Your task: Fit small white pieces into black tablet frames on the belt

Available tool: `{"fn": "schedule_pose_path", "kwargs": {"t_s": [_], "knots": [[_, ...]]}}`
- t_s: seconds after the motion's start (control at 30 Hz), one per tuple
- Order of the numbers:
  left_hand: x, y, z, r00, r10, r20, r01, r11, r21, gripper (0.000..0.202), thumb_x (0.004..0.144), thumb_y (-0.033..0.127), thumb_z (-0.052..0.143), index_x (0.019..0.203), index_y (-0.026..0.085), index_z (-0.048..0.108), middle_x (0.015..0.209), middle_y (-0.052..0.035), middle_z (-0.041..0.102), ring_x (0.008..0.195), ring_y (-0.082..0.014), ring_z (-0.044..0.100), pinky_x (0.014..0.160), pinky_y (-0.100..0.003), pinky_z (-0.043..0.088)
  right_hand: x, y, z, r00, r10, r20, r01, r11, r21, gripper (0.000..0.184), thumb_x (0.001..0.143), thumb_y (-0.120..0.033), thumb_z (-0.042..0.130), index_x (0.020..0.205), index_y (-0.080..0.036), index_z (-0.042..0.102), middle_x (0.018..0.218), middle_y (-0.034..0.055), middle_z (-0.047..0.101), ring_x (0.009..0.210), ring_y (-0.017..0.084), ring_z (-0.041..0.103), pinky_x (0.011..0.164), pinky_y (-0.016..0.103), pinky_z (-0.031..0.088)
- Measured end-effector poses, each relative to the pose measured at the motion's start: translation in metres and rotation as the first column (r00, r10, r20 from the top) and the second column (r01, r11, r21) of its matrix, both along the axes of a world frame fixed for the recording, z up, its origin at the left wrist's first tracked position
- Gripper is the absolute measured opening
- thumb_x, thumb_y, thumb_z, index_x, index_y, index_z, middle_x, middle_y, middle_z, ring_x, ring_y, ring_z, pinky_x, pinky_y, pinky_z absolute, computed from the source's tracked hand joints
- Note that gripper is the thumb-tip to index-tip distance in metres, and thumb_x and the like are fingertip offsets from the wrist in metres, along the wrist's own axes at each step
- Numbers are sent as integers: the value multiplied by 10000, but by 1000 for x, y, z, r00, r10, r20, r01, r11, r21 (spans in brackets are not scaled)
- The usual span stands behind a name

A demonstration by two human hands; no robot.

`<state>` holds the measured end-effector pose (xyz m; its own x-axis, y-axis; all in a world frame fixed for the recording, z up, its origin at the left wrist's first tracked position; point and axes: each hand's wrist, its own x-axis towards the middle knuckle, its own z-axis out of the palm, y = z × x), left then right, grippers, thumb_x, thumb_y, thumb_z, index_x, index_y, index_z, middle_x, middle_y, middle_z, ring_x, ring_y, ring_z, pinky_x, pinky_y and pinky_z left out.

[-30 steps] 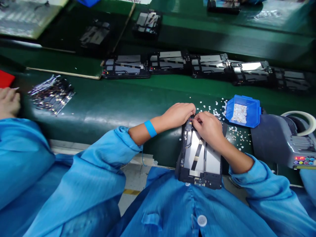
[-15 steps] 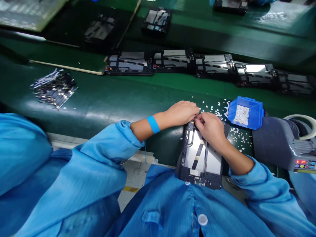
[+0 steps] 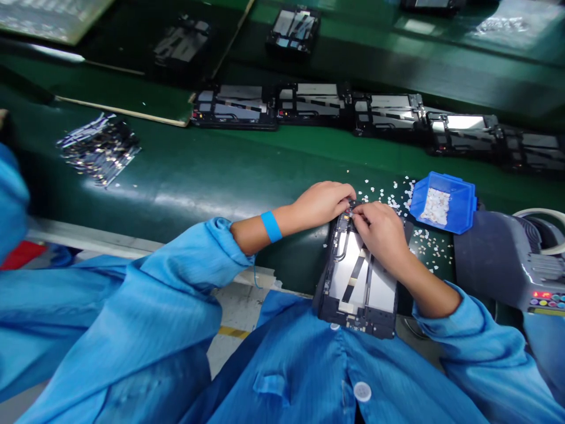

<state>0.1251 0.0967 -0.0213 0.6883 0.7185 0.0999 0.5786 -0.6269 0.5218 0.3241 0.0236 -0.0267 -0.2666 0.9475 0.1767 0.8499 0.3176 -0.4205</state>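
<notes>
Both forearms come in from the blue sleeves and meet at the far end of the open tablet [image 3: 361, 281], which lies flat just under the fingers with its near end at the person's chest. The left hand [image 3: 324, 203] is knuckles up, fingers curled shut, its tips pressed to the tablet's far corner, a blue wristband [image 3: 271, 227] behind it. The right hand [image 3: 382, 232] lies across the tablet, fingers bunched tight, tip to tip with the left. Whether anything sits between those tips is too small to tell, and the knuckles cover the spot. Just beyond the fingertips are scattered white bits [image 3: 391, 197], and to their right a blue tray [image 3: 463, 206]. The grey machine [image 3: 494, 259] past it is cut off at the edge.
</notes>
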Motion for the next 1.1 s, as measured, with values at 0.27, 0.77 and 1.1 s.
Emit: {"fn": "schedule_pose_path", "kwargs": {"t_s": [0.27, 0.77, 1.1], "knots": [[-21, -20, -8, 985, -47, -167, 91, 958, 271, 289, 1087, 270, 494, 1234, 222, 738, 1156, -86, 767, 992, -232, 635, 840, -360, 426, 11, -10, -7, 993, 113, 37, -116, 990, 80, 358, 1070, -227, 452, 1200, -163, 780, 999, 127, 732, 943, 263, 609, 899, 412, 478], [-35, -8, -2, 946, -158, -283, 259, 893, 367, 309, 1066, 207, 550, 1329, 286, 691, 1214, -44, 776, 952, -209, 611, 755, -359, 365, 38, 4, -4, 955, 207, 214, -231, 969, 91, 396, 1036, -136, 504, 1335, -236, 743, 1043, 112, 676, 891, 240, 534, 805, 351, 470], [-32, -22, 5, 918, -104, -384, 276, 861, 427, 303, 1062, 190, 543, 1349, 213, 638, 1103, -82, 772, 883, -217, 606, 721, -366, 374, 44, 9, 6, 901, 302, 312, -353, 928, 120, 446, 1016, -70, 472, 1382, -194, 696, 1075, 129, 689, 886, 237, 531, 782, 358, 461]]}}
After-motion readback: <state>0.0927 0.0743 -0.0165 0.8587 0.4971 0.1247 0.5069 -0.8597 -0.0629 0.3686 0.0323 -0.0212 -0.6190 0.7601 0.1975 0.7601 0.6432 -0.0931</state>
